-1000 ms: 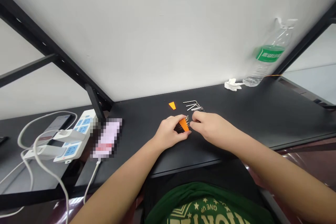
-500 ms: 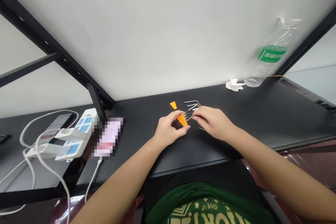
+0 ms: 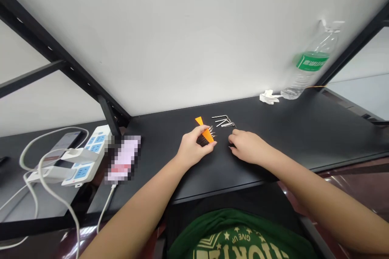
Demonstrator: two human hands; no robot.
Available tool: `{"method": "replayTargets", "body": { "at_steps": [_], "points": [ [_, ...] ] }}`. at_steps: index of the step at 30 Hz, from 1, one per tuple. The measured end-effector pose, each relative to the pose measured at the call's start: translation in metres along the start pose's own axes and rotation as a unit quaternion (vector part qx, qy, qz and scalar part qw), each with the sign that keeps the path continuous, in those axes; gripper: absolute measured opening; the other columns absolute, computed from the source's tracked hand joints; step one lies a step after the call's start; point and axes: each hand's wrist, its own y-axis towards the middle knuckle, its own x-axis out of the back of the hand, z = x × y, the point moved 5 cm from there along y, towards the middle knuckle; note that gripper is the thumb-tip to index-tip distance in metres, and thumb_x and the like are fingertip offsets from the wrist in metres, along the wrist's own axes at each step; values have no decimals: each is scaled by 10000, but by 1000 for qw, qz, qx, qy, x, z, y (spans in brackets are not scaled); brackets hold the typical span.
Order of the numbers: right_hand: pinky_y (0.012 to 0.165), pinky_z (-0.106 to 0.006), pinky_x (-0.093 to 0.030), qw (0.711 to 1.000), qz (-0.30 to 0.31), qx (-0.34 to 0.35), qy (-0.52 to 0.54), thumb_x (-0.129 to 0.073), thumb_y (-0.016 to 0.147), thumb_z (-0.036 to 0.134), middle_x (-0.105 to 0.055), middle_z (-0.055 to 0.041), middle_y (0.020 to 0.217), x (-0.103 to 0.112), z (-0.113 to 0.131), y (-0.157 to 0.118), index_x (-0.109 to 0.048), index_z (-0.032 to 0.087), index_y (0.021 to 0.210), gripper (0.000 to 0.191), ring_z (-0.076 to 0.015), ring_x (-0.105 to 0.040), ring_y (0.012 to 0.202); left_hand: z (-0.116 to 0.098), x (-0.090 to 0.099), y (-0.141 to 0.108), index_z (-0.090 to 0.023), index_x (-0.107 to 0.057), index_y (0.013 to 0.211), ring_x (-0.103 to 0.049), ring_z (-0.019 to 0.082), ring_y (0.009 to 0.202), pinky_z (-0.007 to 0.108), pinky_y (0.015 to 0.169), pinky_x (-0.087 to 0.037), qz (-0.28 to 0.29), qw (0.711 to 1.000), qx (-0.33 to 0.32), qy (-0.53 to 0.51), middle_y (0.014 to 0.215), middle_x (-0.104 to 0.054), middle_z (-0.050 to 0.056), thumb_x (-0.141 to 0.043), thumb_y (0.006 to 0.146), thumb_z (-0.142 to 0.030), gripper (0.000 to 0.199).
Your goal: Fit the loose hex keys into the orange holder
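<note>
My left hand (image 3: 194, 145) grips an orange hex key holder (image 3: 208, 134) between thumb and fingers. Several silver hex keys (image 3: 213, 132) stick out of the holder's right side. To the right, my right hand (image 3: 247, 145) rests low over the black table, with fingers curled and fingertips close together. What lies between those fingertips is too small and hidden to make out. Beyond both hands, several loose L-shaped hex keys (image 3: 224, 121) lie in a small group on the table.
A clear bottle with a green label (image 3: 313, 61) leans at the back right, beside crumpled white tissue (image 3: 270, 97). At left are a charging phone (image 3: 124, 158), a power strip (image 3: 96, 145) with white cables, and a black metal frame (image 3: 106, 115). The white wall (image 3: 188, 40) closes the table's back.
My right hand has moved away from the holder, rightward and down, to where a thin key lay on the table. The left hand still holds the holder, which is slightly turned.
</note>
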Motion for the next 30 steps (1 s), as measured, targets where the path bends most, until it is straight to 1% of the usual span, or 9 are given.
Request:
{"method": "replayTargets", "body": {
  "at_steps": [4,6,8,13,17,21,25,28,30],
  "points": [
    [637,-270,-357,1000,22,1,-18,-504,881,156,-665,-88,943,-6,1,5,-645,161,858,143,-174,-624,743,0,0,0,-230,-636,1191,-724,166,824,284,792,-586,1,1000,-1,5,1014,-760,20,-793,766,-371,474],
    [628,-264,-343,1000,-4,10,14,-529,860,163,-669,-76,908,-1,4,6,-629,162,837,102,-163,-611,723,0,1,0,-227,-638,1190,-722,166,820,284,787,-586,-1,1000,-3,8,1017,-759,22,-795,763,-368,477],
    [627,-246,-346,994,-39,21,98,-555,853,177,-671,-41,847,7,9,7,-617,173,855,62,-138,-592,702,-2,2,0,-223,-641,1189,-721,165,822,283,790,-586,-4,1000,-9,12,1025,-757,24,-798,758,-357,478],
    [654,-195,-410,929,-98,64,351,-582,849,171,-670,16,789,25,17,7,-633,182,880,60,-83,-568,670,-9,3,-1,-220,-643,1201,-724,159,819,274,803,-588,0,1000,-21,16,1029,-760,23,-786,762,-341,477],
    [660,-197,-425,907,-123,74,396,-587,857,176,-672,18,770,29,18,8,-667,175,837,82,-80,-570,676,-11,4,-1,-221,-643,1205,-730,166,846,281,833,-592,1,999,-27,21,1048,-761,28,-786,764,-340,478],
    [653,-209,-438,904,-113,75,407,-579,872,200,-689,7,782,29,18,8,-695,175,839,123,-88,-580,678,-11,4,-1,-220,-641,1207,-732,169,844,289,841,-594,-5,999,-32,24,1041,-762,28,-788,763,-340,483],
    [630,-218,-452,886,-84,55,453,-570,876,249,-689,-8,780,28,16,9,-713,174,847,164,-105,-593,690,-10,4,-2,-216,-637,1206,-735,177,854,288,830,-596,-1,999,-32,29,1038,-764,32,-788,762,-341,485],
    [544,-204,-423,859,-32,9,511,-571,858,269,-662,0,740,23,14,12,-682,175,839,147,-90,-554,608,-13,4,-3,-212,-635,1209,-736,190,885,302,835,-595,-1,997,-57,54,1082,-760,46,-791,764,-335,488],
    [443,-199,-352,829,11,-39,557,-563,856,300,-622,24,690,15,13,15,-630,190,895,134,-74,-470,488,-16,3,-5,-208,-629,1220,-734,197,905,313,842,-593,1,994,-82,70,1120,-753,59,-790,771,-339,494]
  ]
}}
